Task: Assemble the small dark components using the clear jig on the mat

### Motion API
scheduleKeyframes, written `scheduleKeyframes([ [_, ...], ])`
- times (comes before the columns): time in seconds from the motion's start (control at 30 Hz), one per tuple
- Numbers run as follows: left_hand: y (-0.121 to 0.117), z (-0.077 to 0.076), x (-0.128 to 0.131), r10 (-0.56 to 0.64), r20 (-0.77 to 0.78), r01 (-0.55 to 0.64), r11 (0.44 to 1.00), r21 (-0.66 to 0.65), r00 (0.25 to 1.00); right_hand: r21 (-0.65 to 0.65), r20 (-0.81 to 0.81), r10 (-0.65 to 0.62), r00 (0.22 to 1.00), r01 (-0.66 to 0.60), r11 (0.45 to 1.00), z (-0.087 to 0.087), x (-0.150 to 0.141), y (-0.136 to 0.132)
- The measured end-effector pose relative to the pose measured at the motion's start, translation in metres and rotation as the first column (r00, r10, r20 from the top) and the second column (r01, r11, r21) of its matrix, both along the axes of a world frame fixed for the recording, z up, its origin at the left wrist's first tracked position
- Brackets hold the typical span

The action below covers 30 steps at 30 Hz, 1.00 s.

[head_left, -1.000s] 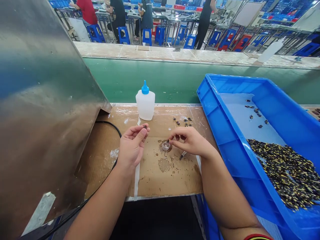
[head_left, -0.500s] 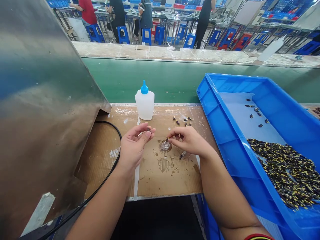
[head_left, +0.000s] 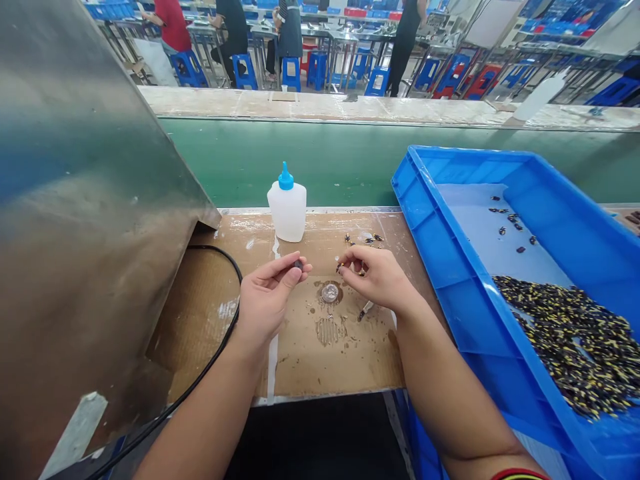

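Stained cardboard (head_left: 360,360) covers the workbench (head_left: 320,398); blue stools (head_left: 245,73) beyond.

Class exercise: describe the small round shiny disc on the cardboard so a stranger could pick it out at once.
On the cardboard-covered bench, left of the blue plastic crate, stands a white squeeze bottle with a blue cap. Below it, between the person's left hand and right hand, lies the disc. Unlike the dark small parts nearby, it gleams, sitting on a round dark stain.
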<state>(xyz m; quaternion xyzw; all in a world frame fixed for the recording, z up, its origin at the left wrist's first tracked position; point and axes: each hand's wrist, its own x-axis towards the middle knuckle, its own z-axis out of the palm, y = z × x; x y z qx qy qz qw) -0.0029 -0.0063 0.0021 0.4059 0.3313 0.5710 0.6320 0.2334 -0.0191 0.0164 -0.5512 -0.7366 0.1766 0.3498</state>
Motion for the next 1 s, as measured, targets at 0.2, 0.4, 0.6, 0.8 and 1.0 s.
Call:
scheduleKeyframes([
  [0.2,-0.004,0.009,-0.001,-0.061,0.081,0.06,0.998,0.008,0.995,0.043,-0.471,0.057,0.88,-0.042,0.998,0.011,-0.016,-0.011],
  [0.4,-0.007,0.014,0.001,-0.115,0.115,0.116,0.993,-0.006,0.987,0.055,-0.736,0.153,0.66,-0.166,0.985,0.015,-0.036,-0.025],
  [0.6,-0.009,0.015,0.001,-0.099,0.065,0.093,0.992,0.088,0.993,0.082,-0.74,0.158,0.654,-0.146,0.986,0.014,-0.047,-0.029],
  [0.8,-0.011,0.009,-0.003,-0.11,0.01,0.107,0.983,0.152,0.994,0.144,-0.683,0.239,0.69,-0.193,0.971,0.014,-0.045,-0.028],
  [1.0,-0.014,0.008,-0.004,-0.084,-0.039,0.091,0.972,0.216,0.996,0.36,-0.451,0.279,0.848,-0.114,0.926,0.016,-0.045,-0.026],
])
